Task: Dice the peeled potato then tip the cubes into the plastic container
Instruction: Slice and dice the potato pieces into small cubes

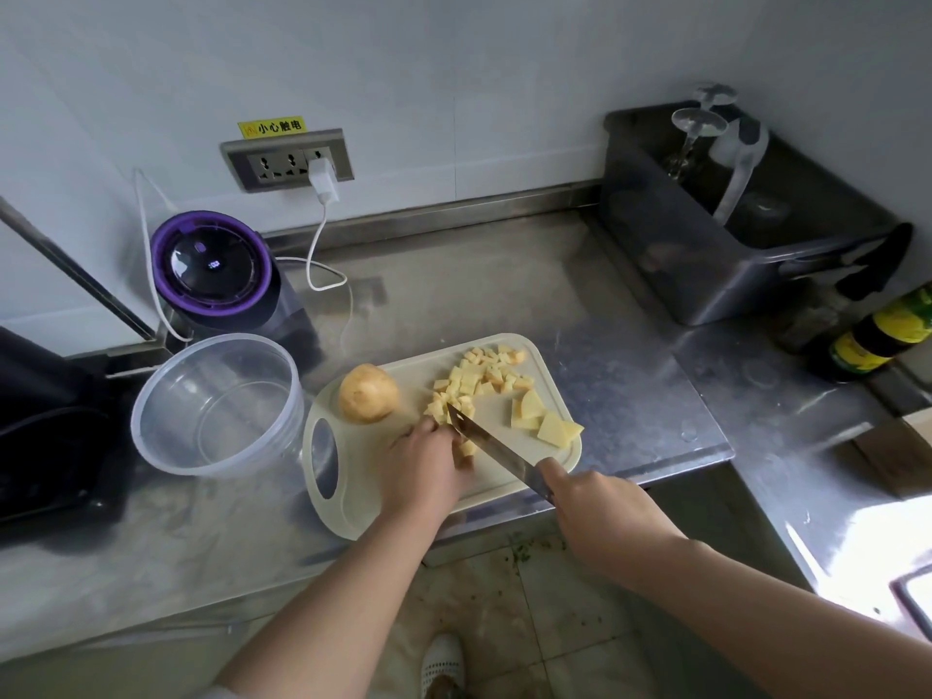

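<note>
Right grip (600, 512) around knife (494, 449), blade diagonal

knife (497, 449) handle hidden in right hand (600, 512); bottle (877, 338) edge-cropped

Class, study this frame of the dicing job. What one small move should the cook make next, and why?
Probably press the knife down for another cut. The right grip holds the knife with its blade against the potato piece that the left grip steadies, larger slices lie uncut near the cube pile, and the plastic container is empty, so tipping seems premature.
</note>
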Available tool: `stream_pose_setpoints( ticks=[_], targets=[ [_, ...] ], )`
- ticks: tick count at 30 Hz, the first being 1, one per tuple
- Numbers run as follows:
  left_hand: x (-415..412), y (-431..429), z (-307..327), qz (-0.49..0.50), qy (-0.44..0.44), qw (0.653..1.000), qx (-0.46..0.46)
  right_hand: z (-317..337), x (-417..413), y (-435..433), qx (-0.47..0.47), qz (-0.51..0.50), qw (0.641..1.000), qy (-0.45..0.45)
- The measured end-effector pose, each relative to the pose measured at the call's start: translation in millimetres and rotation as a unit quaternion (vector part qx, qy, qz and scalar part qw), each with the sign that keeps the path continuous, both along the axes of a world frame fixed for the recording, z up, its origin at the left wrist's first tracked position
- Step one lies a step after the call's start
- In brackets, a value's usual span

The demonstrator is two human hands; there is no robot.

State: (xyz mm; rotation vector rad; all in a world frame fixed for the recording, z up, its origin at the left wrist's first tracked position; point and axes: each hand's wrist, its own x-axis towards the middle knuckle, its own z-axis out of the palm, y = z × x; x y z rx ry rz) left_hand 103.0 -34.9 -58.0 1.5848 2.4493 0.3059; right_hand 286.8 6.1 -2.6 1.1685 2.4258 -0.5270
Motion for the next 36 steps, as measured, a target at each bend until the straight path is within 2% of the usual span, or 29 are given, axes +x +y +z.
stream_pose_setpoints(
  ticks=[17, 20, 23, 28, 30, 33, 36],
  targets=[
    [-3.3, 4.2, -10.6, -0.004, 0.021, 1.0, 0.005, -6.4, -6.2, -5.9, -0.039, 0.002, 0.999, -0.015],
    [-5.0, 5.9, -10.4, 0.004, 0.024, 1.0, 0.014, -0.6, -4.1, 0.5, -0.022, -0.003, 1.0, -0.003],
    [-12.4, 9.4, -10.6, 0.022, -0.006, 0.999, 0.032, 2.9, -5.3, 8.0, 0.003, -0.007, 1.0, 0.009],
    [-32.1, 1.6, -7.7, 0.033, -0.104, 0.992, 0.069, 6.7, -2.8, 17.1, 0.028, 0.007, 1.0, 0.009],
    [-45.0, -5.2, -5.1, 0.012, -0.127, 0.991, 0.049, 8.3, -1.5, 16.2, 0.025, 0.011, 1.0, 0.005],
    [-61.4, -15.4, -0.8, -0.064, -0.153, 0.985, -0.035, 8.2, -2.5, 12.0, 0.019, 0.021, 1.0, 0.004],
    [-68.9, -16.0, 0.1, -0.138, -0.11, 0.98, -0.096, 6.5, -5.3, 10.0, 0.021, 0.024, 0.999, 0.008]
  ],
)
